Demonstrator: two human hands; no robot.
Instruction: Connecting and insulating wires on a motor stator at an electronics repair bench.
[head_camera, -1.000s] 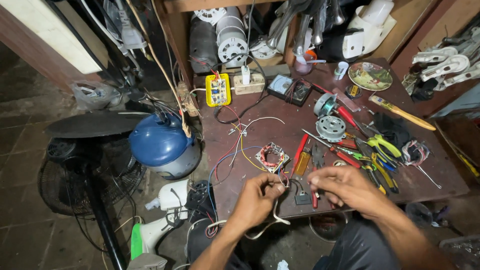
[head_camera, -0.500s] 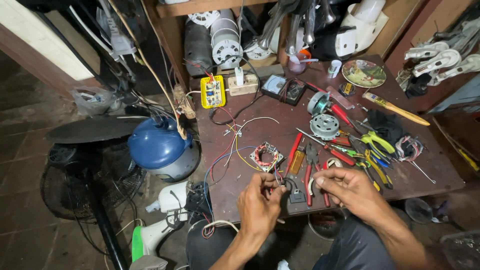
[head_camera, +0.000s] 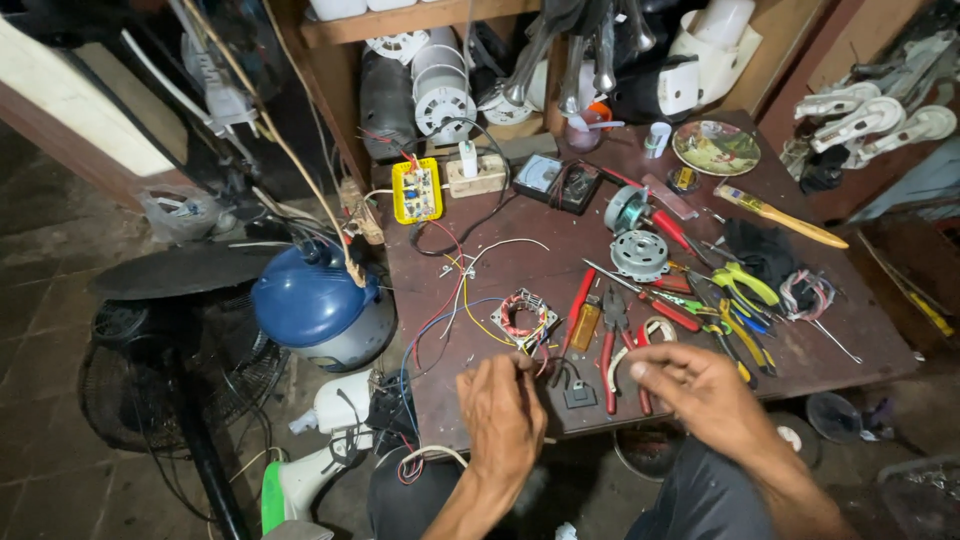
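Note:
My left hand (head_camera: 505, 410) is at the front edge of the dark red workbench (head_camera: 520, 250), with its fingertips pinched on thin wires (head_camera: 535, 362). These wires lead up to a small square stator coil (head_camera: 527, 318) with copper windings. My right hand (head_camera: 700, 390) hovers to the right with fingers curled and thumb against forefinger; I see nothing in it. A small black component (head_camera: 578, 392) lies between the hands. Red-handled pliers (head_camera: 610, 350) lie just left of my right fingertips.
The bench holds screwdrivers, yellow-handled cutters (head_camera: 745, 285), a round motor part (head_camera: 639, 254), a yellow circuit board (head_camera: 417, 190), a meter (head_camera: 548, 178) and a decorated plate (head_camera: 716, 147). On the floor to the left are a blue fan motor housing (head_camera: 315, 300) and a black fan grille (head_camera: 150, 370).
Both hands have drawn back from the coil toward the front edge of the bench. The right hand has moved right, away from the left.

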